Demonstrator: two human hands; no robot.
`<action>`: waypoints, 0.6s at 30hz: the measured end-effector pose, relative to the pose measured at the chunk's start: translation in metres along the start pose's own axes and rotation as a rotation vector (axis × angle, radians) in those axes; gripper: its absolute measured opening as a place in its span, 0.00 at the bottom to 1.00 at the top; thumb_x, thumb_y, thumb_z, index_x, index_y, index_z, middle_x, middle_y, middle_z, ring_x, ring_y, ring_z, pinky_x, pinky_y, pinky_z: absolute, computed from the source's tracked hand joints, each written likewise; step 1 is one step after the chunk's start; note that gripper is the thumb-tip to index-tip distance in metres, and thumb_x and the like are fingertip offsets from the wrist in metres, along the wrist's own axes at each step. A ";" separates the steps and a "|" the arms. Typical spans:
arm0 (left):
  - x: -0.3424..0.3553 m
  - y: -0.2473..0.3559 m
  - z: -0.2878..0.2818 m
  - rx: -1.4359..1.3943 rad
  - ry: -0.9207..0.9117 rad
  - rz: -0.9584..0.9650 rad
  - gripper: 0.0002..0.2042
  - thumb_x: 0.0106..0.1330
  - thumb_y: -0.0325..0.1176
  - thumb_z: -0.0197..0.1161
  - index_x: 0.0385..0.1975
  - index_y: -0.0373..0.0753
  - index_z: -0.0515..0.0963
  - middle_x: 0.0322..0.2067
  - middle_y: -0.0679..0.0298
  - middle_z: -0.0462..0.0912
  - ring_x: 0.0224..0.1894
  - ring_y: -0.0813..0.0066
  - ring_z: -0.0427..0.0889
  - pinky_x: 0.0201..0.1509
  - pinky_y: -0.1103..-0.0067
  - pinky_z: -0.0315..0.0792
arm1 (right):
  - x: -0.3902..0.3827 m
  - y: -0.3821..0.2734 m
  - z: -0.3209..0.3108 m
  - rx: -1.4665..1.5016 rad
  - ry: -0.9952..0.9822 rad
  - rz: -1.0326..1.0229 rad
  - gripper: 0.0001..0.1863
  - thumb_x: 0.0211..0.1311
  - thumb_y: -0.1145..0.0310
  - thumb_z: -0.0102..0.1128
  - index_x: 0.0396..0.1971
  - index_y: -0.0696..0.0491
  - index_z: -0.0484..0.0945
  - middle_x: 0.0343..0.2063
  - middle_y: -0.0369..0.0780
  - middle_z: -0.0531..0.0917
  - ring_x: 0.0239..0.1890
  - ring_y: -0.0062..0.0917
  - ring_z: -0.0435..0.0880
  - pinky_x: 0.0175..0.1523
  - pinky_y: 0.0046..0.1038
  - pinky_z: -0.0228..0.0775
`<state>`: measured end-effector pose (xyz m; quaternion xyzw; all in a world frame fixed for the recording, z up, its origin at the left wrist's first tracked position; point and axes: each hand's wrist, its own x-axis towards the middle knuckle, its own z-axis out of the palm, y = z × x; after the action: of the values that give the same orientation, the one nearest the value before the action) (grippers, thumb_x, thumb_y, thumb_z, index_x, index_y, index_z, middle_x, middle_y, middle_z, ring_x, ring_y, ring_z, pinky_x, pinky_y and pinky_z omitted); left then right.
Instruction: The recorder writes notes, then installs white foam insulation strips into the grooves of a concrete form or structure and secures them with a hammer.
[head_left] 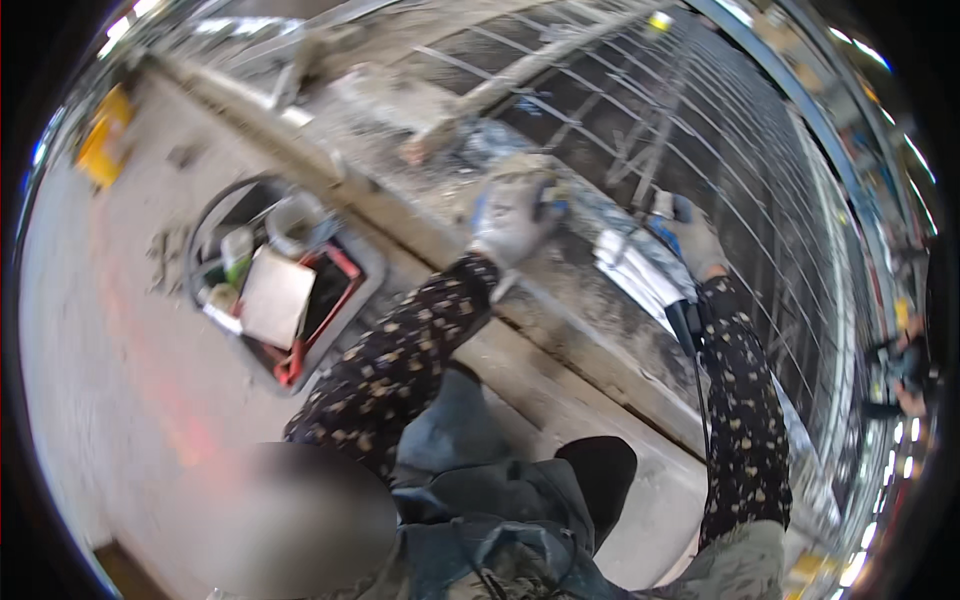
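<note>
My left hand (515,218), in a pale work glove with blue parts, is at the dusty ledge beside the grid. Its fingers look curled, but blur hides what lies in them. Over the edge of the metal bar grid (690,130) is my right hand (693,238), gloved alike, with curled fingers; what they hold cannot be made out. White folded material (635,268) lies on the ledge just left of my right hand. A black object (684,325) with a thin cable hangs by my right wrist.
A grey tub (375,265) on the floor at left holds a pale board (277,297), a red tool (290,365) and containers. A yellow bucket (105,137) stands at far left. A long wooden beam (438,130) crosses the grid. Another person (905,365) is at far right.
</note>
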<state>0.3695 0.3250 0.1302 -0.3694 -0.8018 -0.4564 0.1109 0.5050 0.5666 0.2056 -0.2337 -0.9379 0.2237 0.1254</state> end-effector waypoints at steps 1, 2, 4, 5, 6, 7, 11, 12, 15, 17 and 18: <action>0.001 0.006 0.007 -0.070 -0.037 -0.001 0.19 0.57 0.42 0.60 0.44 0.37 0.75 0.38 0.51 0.79 0.44 0.53 0.77 0.51 0.65 0.67 | 0.002 0.023 -0.013 -0.023 -0.004 0.018 0.23 0.51 0.63 0.62 0.47 0.58 0.75 0.41 0.43 0.82 0.45 0.27 0.80 0.50 0.28 0.68; 0.007 0.005 0.005 -0.046 -0.017 0.100 0.17 0.55 0.39 0.61 0.41 0.37 0.76 0.36 0.51 0.79 0.42 0.52 0.76 0.49 0.64 0.67 | 0.007 0.040 -0.012 -0.017 -0.025 0.014 0.24 0.50 0.63 0.63 0.47 0.58 0.75 0.42 0.43 0.82 0.45 0.27 0.80 0.50 0.27 0.68; 0.006 0.012 0.017 -0.064 -0.082 0.057 0.16 0.53 0.38 0.62 0.39 0.37 0.76 0.34 0.51 0.79 0.40 0.51 0.76 0.47 0.64 0.67 | 0.010 0.056 -0.012 0.215 -0.079 0.071 0.25 0.49 0.61 0.64 0.48 0.57 0.75 0.40 0.43 0.83 0.44 0.27 0.81 0.50 0.26 0.69; 0.011 0.025 0.025 -0.099 -0.088 0.080 0.16 0.53 0.38 0.62 0.39 0.37 0.76 0.34 0.51 0.79 0.40 0.51 0.76 0.47 0.64 0.67 | 0.016 0.087 -0.010 0.422 -0.053 0.101 0.26 0.50 0.60 0.65 0.49 0.56 0.74 0.40 0.42 0.83 0.43 0.26 0.81 0.50 0.25 0.69; 0.011 0.023 0.023 -0.082 -0.110 0.051 0.15 0.53 0.38 0.62 0.38 0.37 0.76 0.32 0.52 0.80 0.38 0.52 0.77 0.46 0.63 0.67 | 0.018 0.084 -0.004 0.433 -0.055 0.103 0.26 0.50 0.60 0.65 0.49 0.56 0.74 0.40 0.42 0.83 0.43 0.26 0.81 0.50 0.25 0.69; 0.012 0.023 0.022 -0.074 -0.128 0.023 0.15 0.52 0.38 0.62 0.38 0.36 0.76 0.31 0.52 0.80 0.37 0.52 0.77 0.46 0.63 0.67 | 0.017 0.070 -0.003 0.352 -0.104 0.158 0.26 0.49 0.60 0.65 0.49 0.55 0.75 0.39 0.41 0.83 0.43 0.26 0.81 0.50 0.25 0.69; 0.012 0.016 0.018 -0.031 0.021 0.167 0.14 0.52 0.35 0.63 0.35 0.33 0.76 0.20 0.52 0.76 0.26 0.53 0.76 0.31 0.65 0.69 | 0.009 0.024 -0.004 -0.335 -0.164 0.151 0.21 0.50 0.62 0.62 0.46 0.51 0.76 0.40 0.43 0.82 0.43 0.33 0.81 0.50 0.30 0.71; 0.014 0.020 0.015 -0.019 -0.054 0.104 0.14 0.52 0.36 0.63 0.36 0.35 0.76 0.23 0.53 0.78 0.30 0.53 0.77 0.37 0.64 0.69 | 0.006 0.020 -0.006 -0.613 -0.175 0.058 0.20 0.49 0.64 0.63 0.45 0.50 0.76 0.40 0.44 0.82 0.42 0.34 0.81 0.48 0.32 0.72; 0.009 0.017 0.012 -0.005 -0.136 0.034 0.15 0.51 0.37 0.63 0.36 0.36 0.76 0.27 0.54 0.80 0.34 0.53 0.78 0.43 0.63 0.69 | 0.003 -0.010 -0.016 -0.705 -0.288 0.012 0.20 0.50 0.58 0.59 0.45 0.48 0.76 0.39 0.44 0.82 0.44 0.38 0.80 0.49 0.36 0.71; 0.009 0.018 0.012 -0.012 -0.140 0.034 0.14 0.51 0.36 0.63 0.35 0.36 0.77 0.27 0.54 0.80 0.35 0.53 0.78 0.43 0.64 0.69 | 0.009 -0.017 -0.017 -0.862 -0.391 0.013 0.19 0.53 0.55 0.55 0.42 0.48 0.80 0.41 0.43 0.82 0.47 0.36 0.80 0.51 0.32 0.72; 0.009 0.018 0.011 -0.001 -0.146 0.044 0.14 0.51 0.36 0.63 0.35 0.36 0.77 0.27 0.53 0.80 0.35 0.53 0.78 0.43 0.63 0.69 | 0.011 -0.016 -0.019 -0.865 -0.394 0.020 0.19 0.53 0.55 0.55 0.42 0.48 0.80 0.41 0.43 0.82 0.47 0.36 0.80 0.51 0.32 0.72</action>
<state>0.3776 0.3445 0.1403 -0.4190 -0.7993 -0.4262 0.0620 0.4956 0.5660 0.2314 -0.2264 -0.9486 -0.1462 -0.1658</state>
